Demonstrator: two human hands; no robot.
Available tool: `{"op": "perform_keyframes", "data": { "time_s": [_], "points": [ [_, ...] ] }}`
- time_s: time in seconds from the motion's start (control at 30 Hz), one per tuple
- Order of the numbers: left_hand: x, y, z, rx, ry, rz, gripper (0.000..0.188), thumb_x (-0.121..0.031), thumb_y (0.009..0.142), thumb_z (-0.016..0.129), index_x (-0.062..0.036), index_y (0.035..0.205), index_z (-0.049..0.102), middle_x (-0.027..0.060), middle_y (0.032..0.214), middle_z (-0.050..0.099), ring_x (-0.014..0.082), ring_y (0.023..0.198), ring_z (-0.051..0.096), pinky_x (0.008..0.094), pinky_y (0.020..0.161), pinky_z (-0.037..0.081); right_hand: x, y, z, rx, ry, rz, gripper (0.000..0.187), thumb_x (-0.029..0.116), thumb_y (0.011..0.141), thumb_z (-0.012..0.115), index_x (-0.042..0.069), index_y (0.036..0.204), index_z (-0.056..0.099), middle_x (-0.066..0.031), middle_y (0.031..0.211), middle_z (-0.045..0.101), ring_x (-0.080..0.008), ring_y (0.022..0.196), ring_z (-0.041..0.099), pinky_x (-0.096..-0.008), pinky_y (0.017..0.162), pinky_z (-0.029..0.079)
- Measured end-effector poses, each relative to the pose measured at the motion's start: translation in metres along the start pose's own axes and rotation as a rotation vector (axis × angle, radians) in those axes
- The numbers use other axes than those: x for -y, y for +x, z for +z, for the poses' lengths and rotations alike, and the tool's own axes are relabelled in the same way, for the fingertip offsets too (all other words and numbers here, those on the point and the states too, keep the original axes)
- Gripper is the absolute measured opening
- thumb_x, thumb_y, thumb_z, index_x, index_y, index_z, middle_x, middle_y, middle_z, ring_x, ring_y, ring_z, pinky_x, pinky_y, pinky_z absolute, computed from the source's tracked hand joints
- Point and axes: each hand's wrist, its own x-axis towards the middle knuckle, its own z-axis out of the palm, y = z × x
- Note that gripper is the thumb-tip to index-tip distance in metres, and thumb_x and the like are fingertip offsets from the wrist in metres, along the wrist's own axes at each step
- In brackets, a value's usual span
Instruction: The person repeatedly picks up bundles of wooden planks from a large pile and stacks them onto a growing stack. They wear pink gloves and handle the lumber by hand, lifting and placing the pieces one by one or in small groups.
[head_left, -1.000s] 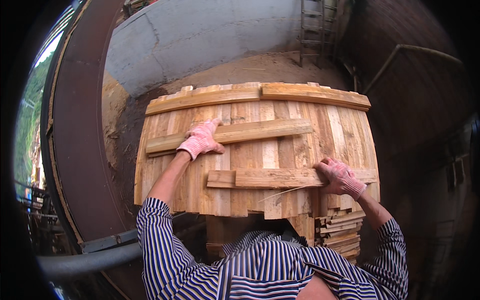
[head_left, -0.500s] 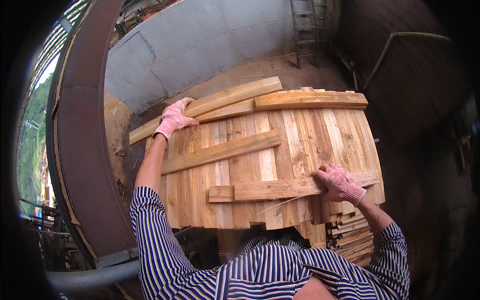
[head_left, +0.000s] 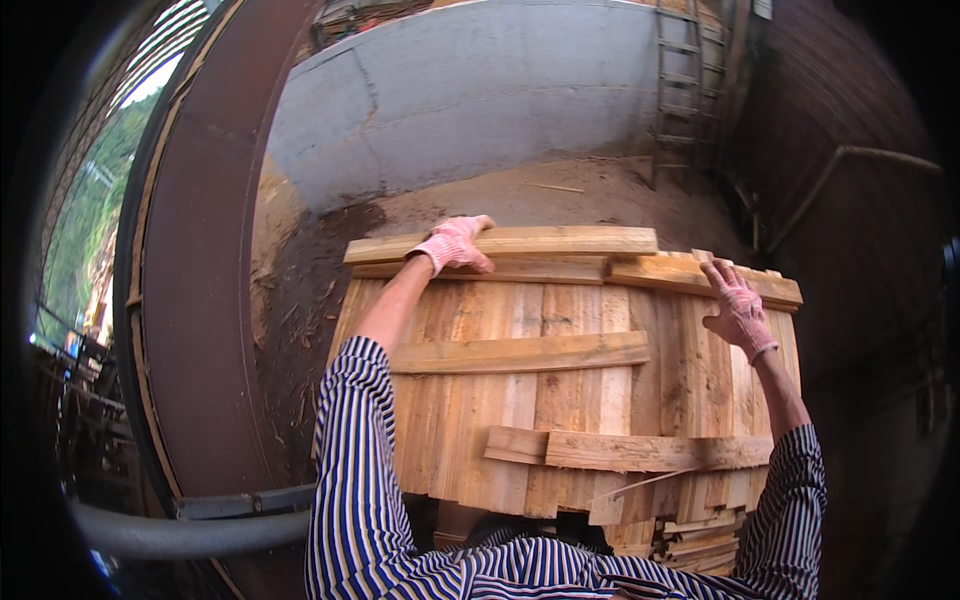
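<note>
My left hand (head_left: 455, 247), in a pink-and-white knit glove, is closed over a long wooden plank (head_left: 570, 241) at the far edge of a layer of side-by-side boards (head_left: 490, 395). Beneath that plank runs another strip (head_left: 540, 270), partly hidden. My gloved right hand (head_left: 740, 310) is at the far right with its fingers apart, their tips at a shorter plank (head_left: 660, 272); whether they press on it I cannot tell. A crosswise plank (head_left: 530, 352) lies across the middle. Closer to me, a rough plank (head_left: 650, 452) overlaps a shorter piece (head_left: 515, 444).
A brown steel column (head_left: 200, 260) rises on the left, above a grey pipe (head_left: 200, 530). Behind the boards stand a grey concrete wall (head_left: 480, 90) and a ladder (head_left: 678, 90). Stacked boards (head_left: 700, 545) show below the near right edge. A thin splinter (head_left: 640, 484) lies near the rough plank.
My right hand has left the near rough plank and reached to the far right. The plank under my left hand has swung level and now lies along the far edge. The view has shifted.
</note>
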Motion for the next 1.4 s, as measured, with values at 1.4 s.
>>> {"op": "perform_keyframes", "data": {
  "time_s": [1.4],
  "points": [
    [0.041, -0.002, 0.025, 0.070, 0.124, 0.088, 0.089, -0.027, 0.060, 0.091, -0.0084, 0.138, 0.054, 0.0189, 0.126, 0.066, 0.0337, 0.117, 0.063, 0.0379, 0.102, 0.049, 0.022, 0.080, 0.030, 0.301, -0.080, 0.210, 0.047, 0.014, 0.087, 0.064, 0.032, 0.131, 0.064, -0.0075, 0.121, 0.070, -0.0292, 0.115, 0.066, -0.0544, 0.097, 0.043]
  ]
}}
